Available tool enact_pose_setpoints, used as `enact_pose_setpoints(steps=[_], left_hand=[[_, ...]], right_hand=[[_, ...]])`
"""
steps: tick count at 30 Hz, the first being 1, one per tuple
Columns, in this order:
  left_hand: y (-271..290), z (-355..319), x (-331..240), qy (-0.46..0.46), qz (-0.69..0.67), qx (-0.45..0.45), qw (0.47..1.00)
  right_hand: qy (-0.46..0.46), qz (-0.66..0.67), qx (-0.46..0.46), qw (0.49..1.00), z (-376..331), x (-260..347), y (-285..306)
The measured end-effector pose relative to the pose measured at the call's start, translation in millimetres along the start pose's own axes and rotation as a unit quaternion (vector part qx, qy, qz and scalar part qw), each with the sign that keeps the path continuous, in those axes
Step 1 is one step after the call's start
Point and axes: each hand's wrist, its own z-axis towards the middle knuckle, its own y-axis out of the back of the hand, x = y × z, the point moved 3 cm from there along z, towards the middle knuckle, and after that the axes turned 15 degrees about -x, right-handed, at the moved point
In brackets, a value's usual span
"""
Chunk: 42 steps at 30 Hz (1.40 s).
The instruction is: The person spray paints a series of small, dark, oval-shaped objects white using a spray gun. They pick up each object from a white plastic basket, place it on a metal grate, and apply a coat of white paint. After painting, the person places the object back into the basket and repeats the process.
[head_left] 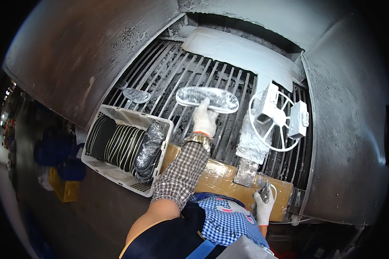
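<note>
Both hands grip: left hand [204,122] clamps the oval sole [207,99] ahead, right hand [263,203] a spray tool [265,191].

Glossy coated sole [207,98], rough metal grate [168,73], cloth gloves

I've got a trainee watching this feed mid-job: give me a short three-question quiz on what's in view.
1. True or false: the left hand touches the oval sole-shaped piece lying on the metal grate.
2. What stands in the white crate? A) bottles B) a row of dark soles on edge C) gloves
3. Fill in: the right hand, in a white glove, holds a small grey ____ near the brown board.

Key: 1 true; 2 B; 3 tool (kind too small to tell).
</note>
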Motion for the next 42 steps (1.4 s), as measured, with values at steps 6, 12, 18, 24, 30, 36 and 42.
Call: enact_pose_setpoints(steps=[6, 12, 18, 24, 30, 36, 42], left_hand=[[144, 90, 43, 0.120, 0.014, -0.094, 0.988], [177, 124, 55, 0.152, 0.001, -0.153, 0.977], [96, 167, 8, 0.028, 0.085, -0.112, 0.990], [139, 163, 26, -0.028, 0.293, -0.238, 0.926], [139, 9, 29, 0.077, 0.382, -0.061, 0.919], [142, -90, -54, -0.130, 0.454, 0.022, 0.881], [156, -162, -158, -0.398, 0.559, -0.069, 0.725]], right_hand=[[-0.045, -0.033, 0.022, 0.998, -5, 21, -14], [-0.005, -0.064, 0.007, 0.998, 6, 2, -8], [-0.020, -0.084, 0.007, 0.996, 7, -3, -6], [0.008, -0.099, 0.018, 0.995, 5, 20, -23], [-0.047, -0.089, 0.024, 0.995, 0, 10, -14], [-0.005, -0.103, 0.045, 0.994, 2, 0, -9], [-0.004, -0.091, 0.078, 0.993, 3, -1, -15]])
